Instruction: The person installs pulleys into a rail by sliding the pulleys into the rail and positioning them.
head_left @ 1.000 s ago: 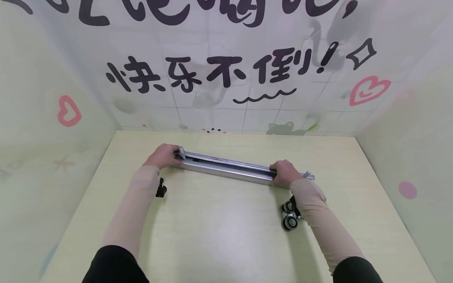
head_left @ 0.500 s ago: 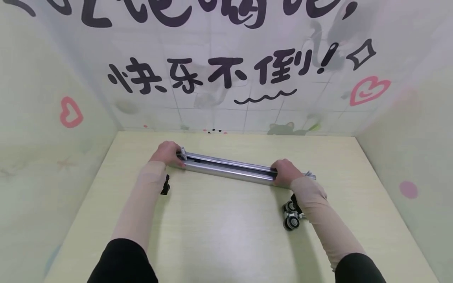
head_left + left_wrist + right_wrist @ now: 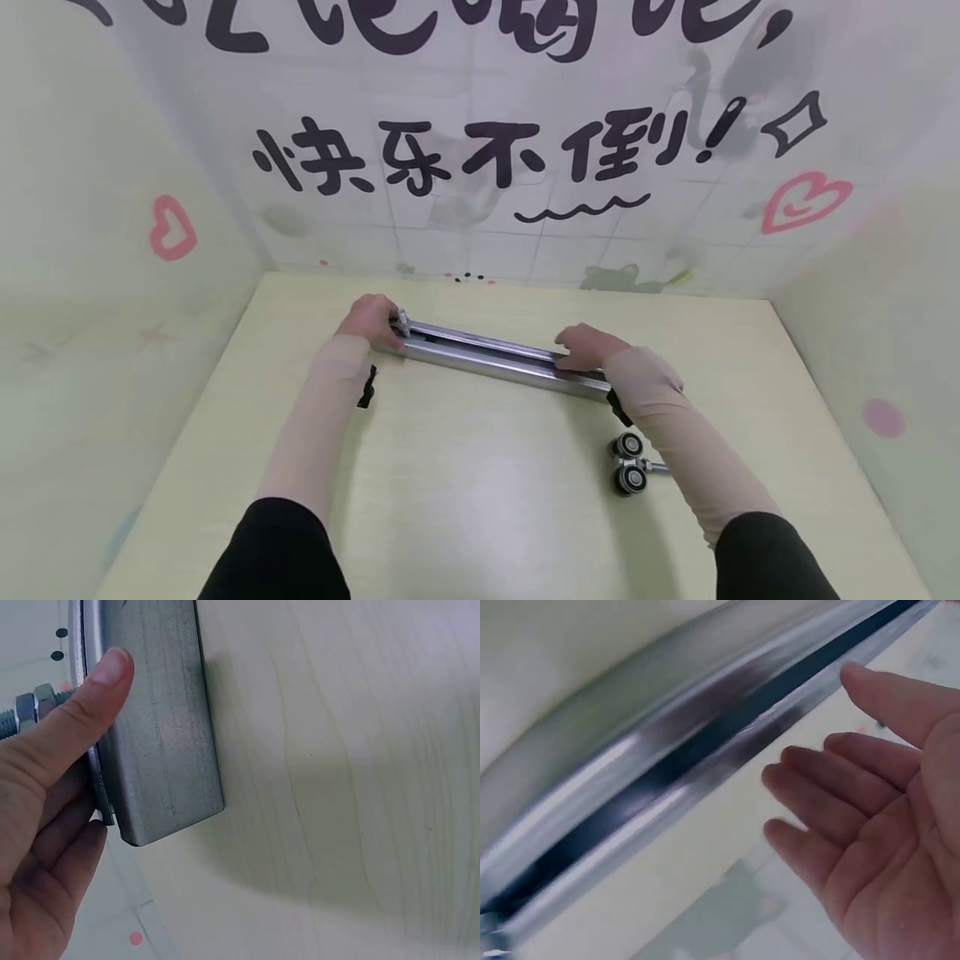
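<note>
A long silver metal rail (image 3: pixel 480 357) with a slot along its top lies slantwise near the back of the table. My left hand (image 3: pixel 372 321) grips its left end. In the left wrist view the thumb (image 3: pixel 105 686) presses on the rail's side wall (image 3: pixel 165 742), and the other fingers curl behind it. A threaded bolt with nuts (image 3: pixel 30 711) sticks out beside that thumb. My right hand (image 3: pixel 591 346) hovers over the right part of the rail. The right wrist view shows its palm (image 3: pixel 885 847) with loosely bent fingers, apart from the rail (image 3: pixel 600 780). My right forearm hides the rail's right end.
A roller carriage with several wheels and a bolt (image 3: pixel 632 465) lies on the pale wooden table (image 3: pixel 480 483), beside my right forearm. A printed back wall (image 3: pixel 465 200) stands close behind the rail, with side walls left and right.
My right hand has let go of the rail and lifted off it, shifting a little to the left. The left hand keeps its hold. The head view has swung slightly.
</note>
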`<state>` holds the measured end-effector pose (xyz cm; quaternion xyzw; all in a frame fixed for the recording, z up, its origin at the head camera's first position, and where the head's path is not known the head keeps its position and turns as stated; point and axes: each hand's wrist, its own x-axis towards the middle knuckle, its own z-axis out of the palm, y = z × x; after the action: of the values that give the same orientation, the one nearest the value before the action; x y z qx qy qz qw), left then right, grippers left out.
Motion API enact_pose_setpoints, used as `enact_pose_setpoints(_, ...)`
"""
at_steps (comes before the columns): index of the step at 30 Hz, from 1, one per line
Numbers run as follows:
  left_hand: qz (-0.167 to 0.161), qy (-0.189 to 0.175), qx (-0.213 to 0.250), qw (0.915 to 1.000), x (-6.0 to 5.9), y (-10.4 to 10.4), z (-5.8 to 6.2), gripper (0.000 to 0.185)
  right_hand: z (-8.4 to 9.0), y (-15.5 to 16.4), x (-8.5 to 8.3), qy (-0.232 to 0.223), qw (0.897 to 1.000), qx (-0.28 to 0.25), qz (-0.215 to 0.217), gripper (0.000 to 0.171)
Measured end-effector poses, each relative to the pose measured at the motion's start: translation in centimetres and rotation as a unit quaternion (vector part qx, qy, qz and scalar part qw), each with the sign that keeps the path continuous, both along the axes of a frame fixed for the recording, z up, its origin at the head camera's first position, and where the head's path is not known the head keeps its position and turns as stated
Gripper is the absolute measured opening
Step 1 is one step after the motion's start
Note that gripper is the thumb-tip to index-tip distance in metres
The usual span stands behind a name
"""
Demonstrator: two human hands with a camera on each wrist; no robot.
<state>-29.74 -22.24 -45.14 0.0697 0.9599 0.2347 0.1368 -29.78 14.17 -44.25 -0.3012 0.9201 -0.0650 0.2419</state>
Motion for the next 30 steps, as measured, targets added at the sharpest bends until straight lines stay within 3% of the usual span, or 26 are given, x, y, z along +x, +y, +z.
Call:
enact_pose_setpoints(3,-0.003,0.003,0.0,1.0,-0.2,0.2,-0.1,0.039,1.0,-3.3,-0.4,0.013,0.999,-0.037,0.034,0.046)
enact_pose_setpoints(4,-0.001,0.004,0.001,1.0,-0.3,0.2,-0.1,0.038,2.7,-5.2,0.3,0.004,0.999,-0.028,0.028,0.044)
enact_pose_setpoints(5,0.0,0.006,0.004,1.0,-0.4,0.3,-0.1,0.037,3.2,-6.5,0.4,0.011,0.998,-0.038,0.038,0.042)
enact_pose_setpoints(10,0.0,0.014,0.006,0.9999,-0.6,0.1,-0.1,0.039,4.9,-12.7,0.4,0.057,0.992,-0.068,0.084,0.039)
enact_pose_setpoints(16,-0.003,0.017,0.002,0.9998,-0.8,0.0,-0.1,0.045,4.6,-18.1,0.4,0.115,0.982,-0.093,0.12,0.037)
enact_pose_setpoints(22,-0.005,0.024,-0.017,0.9996,-0.7,0.4,-0.2,0.048,3.3,-20.7,1.1,0.196,0.964,-0.101,0.151,0.021)
enact_pose_setpoints(25,0.001,0.025,-0.013,0.9996,-0.6,0.3,-0.3,0.049,3.1,-21.2,1.3,0.21,0.964,-0.1,0.131,0.017)
enact_pose_setpoints(30,0.009,0.025,-0.011,0.9996,-0.2,0.0,-0.1,0.046,3.2,-21.8,1.1,0.192,0.968,-0.128,0.098,0.018)
